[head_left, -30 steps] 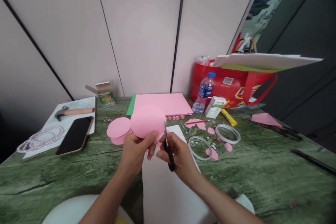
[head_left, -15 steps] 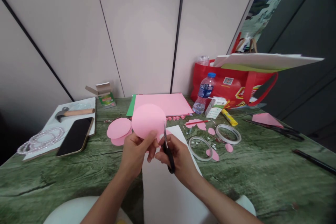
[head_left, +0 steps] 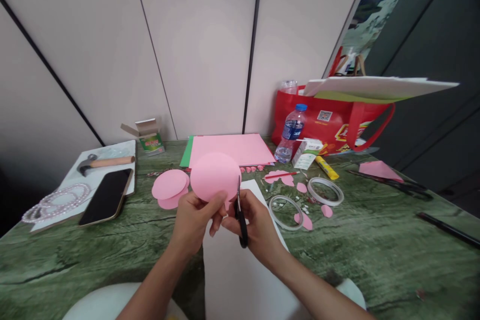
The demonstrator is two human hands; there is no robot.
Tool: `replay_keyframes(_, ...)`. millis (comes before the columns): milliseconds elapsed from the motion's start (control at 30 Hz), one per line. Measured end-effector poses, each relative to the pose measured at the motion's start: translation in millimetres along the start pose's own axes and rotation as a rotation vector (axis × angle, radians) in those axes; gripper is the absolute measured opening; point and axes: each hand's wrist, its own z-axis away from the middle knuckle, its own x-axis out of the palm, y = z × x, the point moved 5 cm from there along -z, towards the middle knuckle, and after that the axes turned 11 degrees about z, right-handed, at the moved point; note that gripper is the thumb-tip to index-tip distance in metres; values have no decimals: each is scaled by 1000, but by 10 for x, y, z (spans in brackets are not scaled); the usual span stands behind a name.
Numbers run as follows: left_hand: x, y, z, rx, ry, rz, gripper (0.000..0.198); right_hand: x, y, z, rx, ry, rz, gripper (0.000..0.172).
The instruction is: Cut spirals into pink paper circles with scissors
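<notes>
My left hand (head_left: 195, 217) pinches the lower edge of a round pink paper piece (head_left: 215, 177), held up above the table. In my right hand (head_left: 257, 217) are black-handled scissors (head_left: 242, 222), their blades pointing up along the right edge of the pink paper. Whether the blades touch the paper I cannot tell. Below both hands lies a long white sheet (head_left: 240, 270). Other pink paper rounds (head_left: 170, 185) overlap on the table left of my left hand. A pink sheet (head_left: 232, 147) lies behind, on top of a green one.
To the left are a phone (head_left: 107, 197), a hammer (head_left: 108, 161) and beads (head_left: 60, 202) on a white board. On the right are tape rolls (head_left: 325, 191), a glue stick (head_left: 327, 167), pink scraps, a water bottle (head_left: 291, 135) and a red bag (head_left: 311, 115).
The pink round has shifted slightly right and down, turning a little in my left hand. The scissors stand a bit more upright and a touch further right.
</notes>
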Motion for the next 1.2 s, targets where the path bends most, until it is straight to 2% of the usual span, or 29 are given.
replay_keyframes(633, -13, -15, 3, -16, -9, 29, 30, 19, 50, 4, 28, 8, -37, 31)
replay_keyframes(833, 32, -31, -2, -22, -72, 117, 29, 69, 119, 3, 14, -8, -90, 33)
replay_keyframes(1033, -2, -2, -3, -14, 2, -5, 34, 58, 86, 5, 27, -15, -55, 34)
replay_keyframes(1200, 18, 25, 9, -37, -16, -55, 36, 9, -3, -3, -9, 13, -40, 36)
